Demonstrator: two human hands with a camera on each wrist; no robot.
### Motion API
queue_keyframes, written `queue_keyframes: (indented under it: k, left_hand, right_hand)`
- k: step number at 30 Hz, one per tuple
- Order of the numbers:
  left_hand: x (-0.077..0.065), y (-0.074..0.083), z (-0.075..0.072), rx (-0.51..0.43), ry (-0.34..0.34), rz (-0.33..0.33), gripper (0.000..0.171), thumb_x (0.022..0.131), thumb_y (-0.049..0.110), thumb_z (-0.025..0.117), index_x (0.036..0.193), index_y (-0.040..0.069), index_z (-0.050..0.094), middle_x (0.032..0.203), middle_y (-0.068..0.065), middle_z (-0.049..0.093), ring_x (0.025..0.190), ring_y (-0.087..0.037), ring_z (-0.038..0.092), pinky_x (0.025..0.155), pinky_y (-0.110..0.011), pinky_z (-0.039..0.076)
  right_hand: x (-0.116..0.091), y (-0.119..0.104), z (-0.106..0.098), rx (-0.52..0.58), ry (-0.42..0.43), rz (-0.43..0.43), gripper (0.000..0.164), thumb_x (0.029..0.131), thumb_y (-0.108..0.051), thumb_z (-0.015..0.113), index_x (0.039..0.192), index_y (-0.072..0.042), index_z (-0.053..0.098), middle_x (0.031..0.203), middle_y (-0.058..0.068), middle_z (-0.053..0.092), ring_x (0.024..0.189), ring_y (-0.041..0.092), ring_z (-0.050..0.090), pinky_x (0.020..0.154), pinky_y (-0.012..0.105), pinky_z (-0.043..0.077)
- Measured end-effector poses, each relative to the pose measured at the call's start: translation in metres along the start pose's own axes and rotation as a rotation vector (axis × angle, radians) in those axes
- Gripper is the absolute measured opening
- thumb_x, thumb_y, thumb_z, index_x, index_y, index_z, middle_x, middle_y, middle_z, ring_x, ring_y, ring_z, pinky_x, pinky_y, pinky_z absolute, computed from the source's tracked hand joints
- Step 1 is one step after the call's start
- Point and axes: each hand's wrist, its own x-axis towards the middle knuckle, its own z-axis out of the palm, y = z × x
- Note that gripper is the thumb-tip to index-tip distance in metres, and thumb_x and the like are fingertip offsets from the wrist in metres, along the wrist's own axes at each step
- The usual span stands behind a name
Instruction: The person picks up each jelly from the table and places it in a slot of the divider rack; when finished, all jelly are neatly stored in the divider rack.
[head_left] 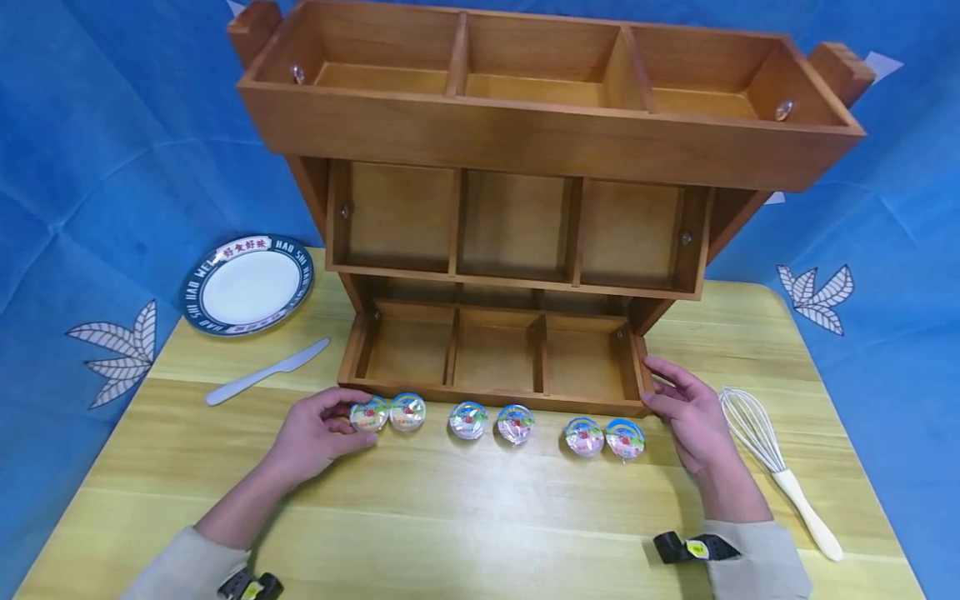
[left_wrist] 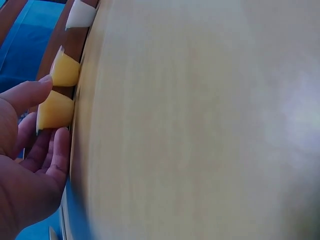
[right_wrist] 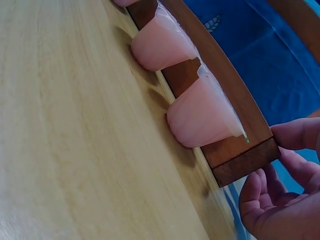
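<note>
My left hand [head_left: 315, 433] pinches the leftmost jelly cup [head_left: 369, 414] between thumb and fingers. In the left wrist view this cup [left_wrist: 56, 111] looks yellow, with another yellow cup beside it. The jelly cups stand in three pairs along the front of a brown wooden rack [head_left: 517, 137]. The right wrist view shows the rightmost pair as pink cups [right_wrist: 202, 107] with clear film edges. My right hand [head_left: 692, 417] touches the right end of the rack's lowest tray [head_left: 495, 398], its fingertips at the front corner.
The rack has three tiers, each divided into three compartments. A plate with a dark patterned rim [head_left: 197, 292] and a white knife [head_left: 262, 373] lie to its left. A whisk [head_left: 787, 475] lies right of my right hand. Blue cloth [head_left: 75, 208] surrounds the wooden table [head_left: 450, 533].
</note>
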Motion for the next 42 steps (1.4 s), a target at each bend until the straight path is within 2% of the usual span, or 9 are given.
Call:
queue_keyframes:
  k: [8,11,22,29,33,38,42]
  left_hand:
    - [0.001,-0.005,0.003,-0.033,0.021,0.093,0.048,0.07,-0.004,0.088,0.114,0.001,0.068,0.107,-0.015,0.065,0.079,-0.021,0.067,0.068,-0.027,0.058]
    - [0.0,-0.006,0.002,-0.062,0.016,0.098,0.049,0.07,-0.008,0.086,0.115,-0.002,0.067,0.109,-0.017,0.064,0.084,-0.023,0.068,0.073,-0.028,0.058]
    - [-0.008,0.007,0.002,-0.192,-0.034,0.017,0.052,0.073,-0.007,0.084,0.12,-0.006,0.062,0.108,-0.023,0.063,0.089,-0.026,0.068,0.077,-0.03,0.058]
    - [-0.01,0.016,0.001,-0.247,-0.058,0.046,0.052,0.074,-0.007,0.083,0.12,-0.008,0.06,0.107,-0.025,0.062,0.088,-0.025,0.069,0.074,-0.03,0.059]
    - [-0.009,0.022,0.002,-0.245,-0.057,0.081,0.052,0.074,-0.007,0.084,0.12,-0.009,0.06,0.106,-0.025,0.063,0.088,-0.024,0.069,0.074,-0.03,0.059]
    - [-0.002,0.031,0.003,-0.228,-0.055,0.12,0.052,0.073,-0.007,0.085,0.119,-0.008,0.061,0.105,-0.024,0.065,0.088,-0.024,0.07,0.076,-0.03,0.059]
    - [0.005,0.038,0.004,-0.238,-0.06,0.122,0.05,0.074,-0.008,0.084,0.118,-0.009,0.061,0.105,-0.022,0.065,0.089,-0.024,0.07,0.076,-0.03,0.059]
  right_hand:
    - [0.0,-0.002,0.0,-0.038,0.005,0.021,0.055,0.09,0.012,0.063,0.143,0.003,0.049,0.138,0.011,0.042,0.109,0.016,0.051,0.083,0.021,0.053]
    - [0.0,-0.002,0.0,-0.029,0.005,0.022,0.055,0.09,0.013,0.063,0.142,0.003,0.05,0.136,0.01,0.044,0.108,0.015,0.052,0.082,0.021,0.053]
    - [0.001,-0.002,0.0,-0.012,-0.004,0.013,0.054,0.088,0.013,0.064,0.14,0.002,0.053,0.135,0.007,0.044,0.106,0.015,0.053,0.082,0.021,0.053]
    - [0.001,-0.002,0.0,-0.026,-0.004,0.019,0.055,0.089,0.011,0.065,0.141,0.002,0.051,0.138,0.009,0.041,0.108,0.016,0.052,0.085,0.024,0.053]
    - [0.001,-0.002,-0.001,-0.023,-0.004,0.026,0.055,0.089,0.012,0.065,0.142,0.002,0.051,0.139,0.009,0.04,0.108,0.016,0.051,0.084,0.023,0.053]
    - [0.002,-0.001,-0.002,-0.018,-0.004,0.026,0.054,0.089,0.012,0.064,0.141,0.001,0.052,0.138,0.008,0.04,0.107,0.016,0.051,0.082,0.022,0.054]
    - [0.002,0.0,-0.002,-0.016,-0.008,0.022,0.054,0.089,0.013,0.064,0.141,0.001,0.052,0.137,0.008,0.04,0.107,0.016,0.052,0.082,0.022,0.054]
